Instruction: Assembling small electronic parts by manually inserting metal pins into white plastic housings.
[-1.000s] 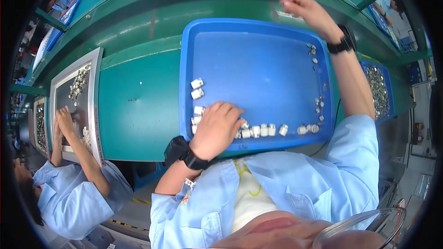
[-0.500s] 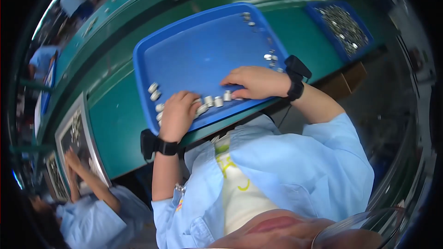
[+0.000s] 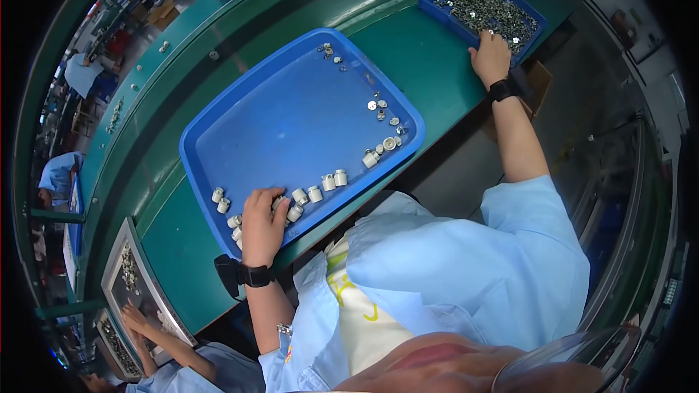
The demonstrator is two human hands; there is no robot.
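**Right hand now out at the far bin**

Since half a second ago the right hand [image 3: 490,57] has left the tray [image 3: 291,113] and gone to the small bin [image 3: 526,11] at the far right of the worktop [image 3: 429,65]; the left hand [image 3: 263,224] has stayed at the tray's near edge.

Left hand lies palm down over the near end of a row of small silver caps [image 3: 317,191], fingers curled onto them; whether it pinches one is hard to say, since the fingers cover what is under them. That row runs along the tray's near rim, its long axis slanting from lower left to upper right, and the caps seem to stand upright. More caps and flat round bits lie loose near the tray's right corner [image 3: 386,138] and a few at its far corner [image 3: 329,51].

Right hand rests on the bin's near rim, fingers bent down among the heaped metal parts [image 3: 484,4]; its grip is hidden.

Both wrists wear black bands. Light blue sleeves and a chest fill the lower view, with a glasses rim cut off at the bottom edge. At lower left another person's hand [image 3: 133,316] works over a grey tray [image 3: 120,284], partly cut off by the dark fisheye rim.
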